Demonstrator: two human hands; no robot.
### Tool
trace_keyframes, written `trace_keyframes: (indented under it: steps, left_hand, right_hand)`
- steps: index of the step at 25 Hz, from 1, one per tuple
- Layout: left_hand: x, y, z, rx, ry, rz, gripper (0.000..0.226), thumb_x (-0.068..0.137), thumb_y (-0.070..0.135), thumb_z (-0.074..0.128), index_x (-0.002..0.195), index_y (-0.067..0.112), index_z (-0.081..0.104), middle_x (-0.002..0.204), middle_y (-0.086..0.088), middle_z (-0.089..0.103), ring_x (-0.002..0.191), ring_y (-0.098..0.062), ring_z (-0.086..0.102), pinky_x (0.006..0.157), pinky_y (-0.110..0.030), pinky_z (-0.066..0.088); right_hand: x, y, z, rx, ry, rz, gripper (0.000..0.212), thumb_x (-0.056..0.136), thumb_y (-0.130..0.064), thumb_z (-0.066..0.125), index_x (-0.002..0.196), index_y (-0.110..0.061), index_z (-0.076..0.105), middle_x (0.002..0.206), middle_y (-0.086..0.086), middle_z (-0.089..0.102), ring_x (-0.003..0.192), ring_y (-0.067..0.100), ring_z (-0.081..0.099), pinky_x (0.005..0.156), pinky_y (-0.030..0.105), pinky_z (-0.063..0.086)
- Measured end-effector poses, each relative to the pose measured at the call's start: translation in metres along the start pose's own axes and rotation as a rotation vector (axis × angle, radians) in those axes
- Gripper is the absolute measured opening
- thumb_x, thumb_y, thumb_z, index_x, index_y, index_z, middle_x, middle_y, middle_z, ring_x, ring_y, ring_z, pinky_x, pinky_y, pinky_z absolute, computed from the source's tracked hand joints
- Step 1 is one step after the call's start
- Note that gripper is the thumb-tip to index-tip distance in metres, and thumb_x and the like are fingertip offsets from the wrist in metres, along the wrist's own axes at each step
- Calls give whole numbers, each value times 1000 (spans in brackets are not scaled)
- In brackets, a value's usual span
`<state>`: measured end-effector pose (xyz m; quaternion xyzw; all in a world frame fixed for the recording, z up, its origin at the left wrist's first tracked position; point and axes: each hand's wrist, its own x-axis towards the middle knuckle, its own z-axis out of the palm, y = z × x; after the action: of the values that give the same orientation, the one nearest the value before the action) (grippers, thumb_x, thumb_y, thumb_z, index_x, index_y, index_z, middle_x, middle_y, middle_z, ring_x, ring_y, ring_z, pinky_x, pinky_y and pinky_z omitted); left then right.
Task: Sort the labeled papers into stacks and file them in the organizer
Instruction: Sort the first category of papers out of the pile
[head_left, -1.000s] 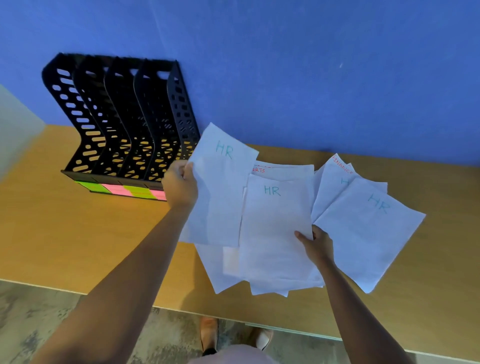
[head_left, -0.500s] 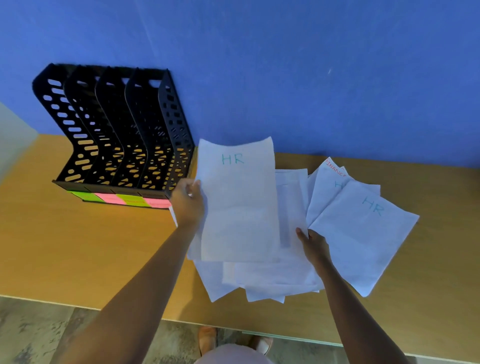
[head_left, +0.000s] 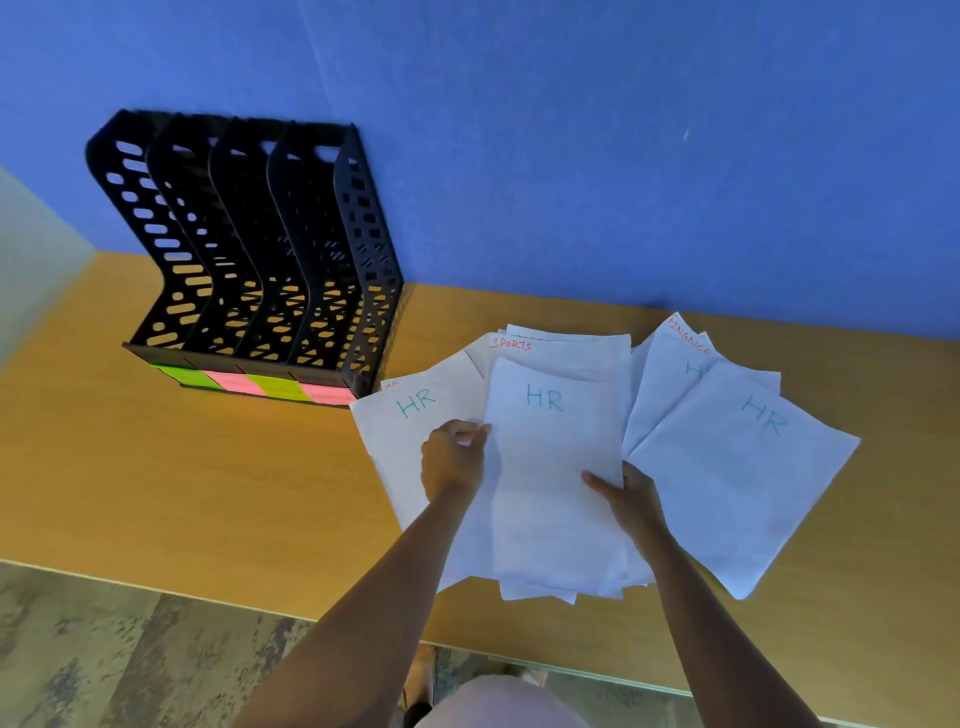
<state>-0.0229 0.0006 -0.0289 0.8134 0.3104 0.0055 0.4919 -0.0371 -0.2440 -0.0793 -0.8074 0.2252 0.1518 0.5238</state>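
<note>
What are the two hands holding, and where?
Left hand pinches the middle HR paper's left edge; right hand grips its right edge.

Papers (head_left: 556, 483): thin white matt sheets, slightly crinkled, marker-lettered. Organizer (head_left: 270, 249): black perforated plastic, slight sheen. Notes (head_left: 260, 384) on its base: matt green and pink paper. Table (head_left: 182, 483): smooth wood-look laminate, low gloss. Wall (head_left: 571, 130): matt blue. Floor (head_left: 78, 649): mottled grey-brown planks.
</note>
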Motion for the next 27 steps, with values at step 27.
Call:
trace_keyframes:
  steps: [27]
  left_hand:
    - [3, 96, -84, -7, 537, 529, 27, 105, 32, 44, 100, 13, 62, 61, -4, 59, 51, -24, 50, 42, -27, 31]
  right_hand:
    - [-5, -3, 4, -8, 61, 38, 35, 99, -33, 56, 124, -9, 63, 110, 11, 68, 94, 28, 59, 80, 36, 48]
